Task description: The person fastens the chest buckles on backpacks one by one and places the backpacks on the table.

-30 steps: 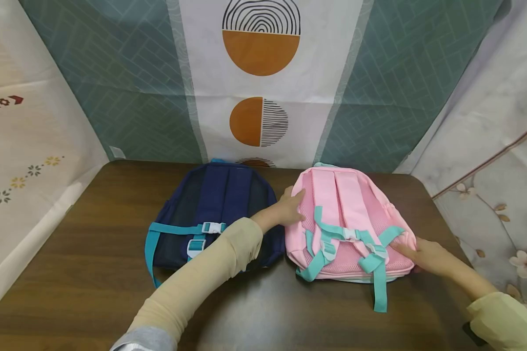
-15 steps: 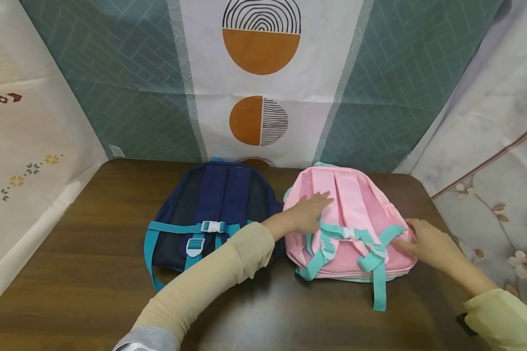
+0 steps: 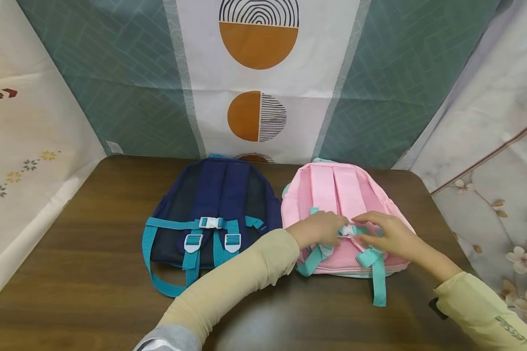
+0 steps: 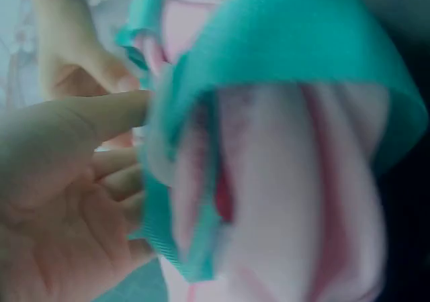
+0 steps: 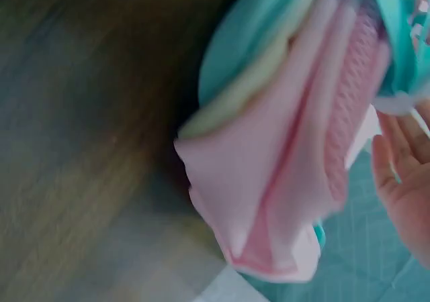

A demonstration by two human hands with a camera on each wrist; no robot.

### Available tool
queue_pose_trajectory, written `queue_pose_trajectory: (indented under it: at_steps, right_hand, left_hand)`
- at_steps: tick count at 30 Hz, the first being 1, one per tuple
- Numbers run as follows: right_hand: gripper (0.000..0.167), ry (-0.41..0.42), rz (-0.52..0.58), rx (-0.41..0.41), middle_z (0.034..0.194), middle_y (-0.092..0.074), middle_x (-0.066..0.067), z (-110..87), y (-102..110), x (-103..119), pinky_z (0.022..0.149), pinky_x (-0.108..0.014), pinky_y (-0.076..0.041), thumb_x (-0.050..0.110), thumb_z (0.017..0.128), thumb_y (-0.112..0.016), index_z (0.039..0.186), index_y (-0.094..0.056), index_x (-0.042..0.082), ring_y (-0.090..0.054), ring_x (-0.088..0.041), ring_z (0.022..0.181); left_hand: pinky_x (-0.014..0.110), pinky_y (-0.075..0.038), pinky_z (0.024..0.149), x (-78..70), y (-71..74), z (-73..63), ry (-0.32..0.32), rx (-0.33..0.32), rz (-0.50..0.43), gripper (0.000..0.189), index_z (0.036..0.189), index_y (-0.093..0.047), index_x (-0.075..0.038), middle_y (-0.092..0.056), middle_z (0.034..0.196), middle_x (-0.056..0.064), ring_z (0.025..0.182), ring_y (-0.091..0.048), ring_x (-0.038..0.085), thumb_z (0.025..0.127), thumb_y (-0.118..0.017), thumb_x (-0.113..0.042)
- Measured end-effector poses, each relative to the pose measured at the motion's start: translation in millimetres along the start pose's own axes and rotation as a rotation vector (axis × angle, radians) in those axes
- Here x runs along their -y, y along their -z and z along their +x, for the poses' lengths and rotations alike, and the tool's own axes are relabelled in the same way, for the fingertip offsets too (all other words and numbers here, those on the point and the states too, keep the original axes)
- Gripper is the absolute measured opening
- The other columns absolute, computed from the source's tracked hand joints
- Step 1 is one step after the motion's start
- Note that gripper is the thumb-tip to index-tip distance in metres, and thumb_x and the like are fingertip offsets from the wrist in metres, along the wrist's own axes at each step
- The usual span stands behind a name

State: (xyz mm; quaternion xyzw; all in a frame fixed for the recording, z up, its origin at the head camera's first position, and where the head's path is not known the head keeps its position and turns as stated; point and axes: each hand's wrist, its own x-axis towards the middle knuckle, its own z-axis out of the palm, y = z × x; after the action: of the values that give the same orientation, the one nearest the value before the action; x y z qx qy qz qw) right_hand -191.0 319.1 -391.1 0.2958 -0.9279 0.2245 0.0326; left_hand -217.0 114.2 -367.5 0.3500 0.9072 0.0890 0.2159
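A pink backpack [image 3: 307,192] lies with its strap side up at the right of the table. Across its two shoulder straps runs a teal chest strap with a white buckle [image 3: 346,231]. My left hand [image 3: 318,229] is at the buckle's left side, fingers loosely bent. From the right, my right hand [image 3: 388,235] reaches over the teal strap, thumb and fingers apart. In the left wrist view, a blurred teal strap [image 4: 282,40] passes before the left hand [image 4: 67,188]. The right wrist view shows the bag's side and part of the right hand [image 5: 410,181].
A navy backpack [image 3: 211,190] with teal straps lies just left of the pink one, its white buckle [image 3: 211,223] fastened. Both rest on a brown wooden table [image 3: 92,253]. A patterned cloth [image 3: 263,78] hangs behind the table, with light cloths at both sides.
My left hand has moved right from the pink backpack's left edge to the buckle. My right hand has left the bag's lower right corner and come inward to the chest strap.
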Motion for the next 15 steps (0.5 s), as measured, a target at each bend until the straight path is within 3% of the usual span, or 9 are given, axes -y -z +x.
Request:
queue_pose_trajectory:
  at_steps: [6, 11, 15]
  right_hand:
    - [0.031, 0.005, -0.023, -0.004, 0.097, -0.07, 0.006, 3.6, -13, -7, 0.077, -0.031, -0.052, 0.014, 0.072, -0.081, 0.101, -0.071, 0.014, -0.064, -0.012, 0.091]
    - [0.033, 0.003, -0.009, -0.017, 0.096, -0.07, 0.008, 3.7, -17, -12, 0.079, -0.02, -0.049, 0.015, 0.069, -0.083, 0.1, -0.071, 0.016, -0.064, -0.01, 0.091]
    - [0.033, -0.019, 0.021, -0.003, 0.096, -0.071, 0.006, 5.7, -19, -12, 0.078, -0.024, -0.051, 0.014, 0.07, -0.082, 0.101, -0.071, 0.015, -0.064, -0.011, 0.089]
  left_hand:
    - [0.02, -0.047, 0.081, 6.2, -12.9, 9.2, 0.005, -0.126, -0.107, 0.039, 0.122, -0.061, -0.02, -0.064, 0.115, -0.007, 0.099, -0.058, 0.007, 0.084, -0.069, -0.016]
    - [0.018, -0.046, 0.081, 8.1, -19.0, 10.9, -0.03, -0.19, -0.074, 0.033, 0.118, -0.062, -0.018, -0.066, 0.11, -0.007, 0.098, -0.059, 0.007, 0.086, -0.067, -0.022]
    - [0.017, -0.046, 0.081, 8.2, -20.7, 11.4, -0.029, -0.218, -0.045, 0.031, 0.116, -0.063, -0.018, -0.067, 0.105, -0.007, 0.096, -0.06, 0.006, 0.086, -0.069, -0.024]
